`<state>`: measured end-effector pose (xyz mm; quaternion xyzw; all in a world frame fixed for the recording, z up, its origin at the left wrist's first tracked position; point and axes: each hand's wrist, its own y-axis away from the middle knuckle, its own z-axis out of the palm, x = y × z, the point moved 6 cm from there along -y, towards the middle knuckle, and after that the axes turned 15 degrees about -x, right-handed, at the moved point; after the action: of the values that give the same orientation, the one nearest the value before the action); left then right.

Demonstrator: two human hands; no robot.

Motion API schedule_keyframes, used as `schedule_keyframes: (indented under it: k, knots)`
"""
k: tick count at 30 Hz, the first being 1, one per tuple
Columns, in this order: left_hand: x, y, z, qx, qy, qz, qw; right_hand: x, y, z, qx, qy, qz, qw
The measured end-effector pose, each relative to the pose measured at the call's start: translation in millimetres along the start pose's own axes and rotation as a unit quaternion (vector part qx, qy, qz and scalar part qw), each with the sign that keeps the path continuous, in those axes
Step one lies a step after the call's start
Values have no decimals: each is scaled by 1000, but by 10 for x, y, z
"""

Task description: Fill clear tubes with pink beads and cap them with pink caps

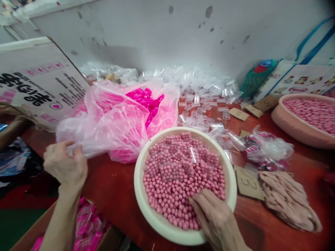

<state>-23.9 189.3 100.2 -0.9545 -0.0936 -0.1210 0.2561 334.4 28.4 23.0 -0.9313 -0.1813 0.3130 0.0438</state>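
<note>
A cream basin [138, 188] full of round pink beads [167, 200] stands in front of me. My right hand [213, 216] reaches into its near right side, fingertips pressed together down among the beads; what they pinch is hidden. Several small clear plastic sleeves [171, 171] lie on top of the beads. To the left, my left hand [66, 165] is raised at the near left edge of a thin translucent plastic bag [104, 115], thumb and forefinger apart with nothing visible between them. Bright pink plastic pieces [149, 101] show in the bag's mouth.
Clear sleeves [201, 104] pile against the wall. At right are a pink basin [285, 122] of beads, a crumpled cloth [290, 198], a marked cardboard piece [248, 183] and a bundled bag [269, 148]. A carton [39, 83] and another person's arm [15, 129] are at left.
</note>
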Motion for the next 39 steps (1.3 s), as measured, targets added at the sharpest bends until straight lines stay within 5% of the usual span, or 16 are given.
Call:
schedule_keyframes:
  k: [1,3,6,9,13,18,24,28,30,33,35,39]
  knots:
    - [206,-11,-20,19,-1,31,999,-1,-12,8,-8,1,7,1000]
    - [828,-4,26,17,33,230,972,0,-30,18,-19,1,17,1000]
    - [1570,-35,449,-148,26,385,910,19,-36,32,-33,5,32,999]
    - [1833,-93,897,-262,-14,449,854,41,-19,50,-41,14,35,998]
    - [1526,-203,1105,-331,-51,461,822,50,14,69,-30,16,20,999]
    - [912,-200,769,-322,-86,397,855,94,47,136,-46,1,7,999]
    - [332,189,84,-154,-123,242,950,142,-114,34,-136,-53,17,989]
    - [522,420,-190,-38,-80,193,977,-172,-609,-315,-149,-30,-26,988]
    - [811,430,-133,-55,15,239,969,-427,-995,-474,-114,-15,-66,991]
    - [1186,380,376,-306,65,322,894,-706,-1677,-454,-89,2,-84,993]
    - [1173,275,617,-334,45,317,887,-757,-2129,-251,-107,45,-67,991]
    - [782,87,912,-347,-1,267,899,-630,-2742,326,-177,72,-51,980]
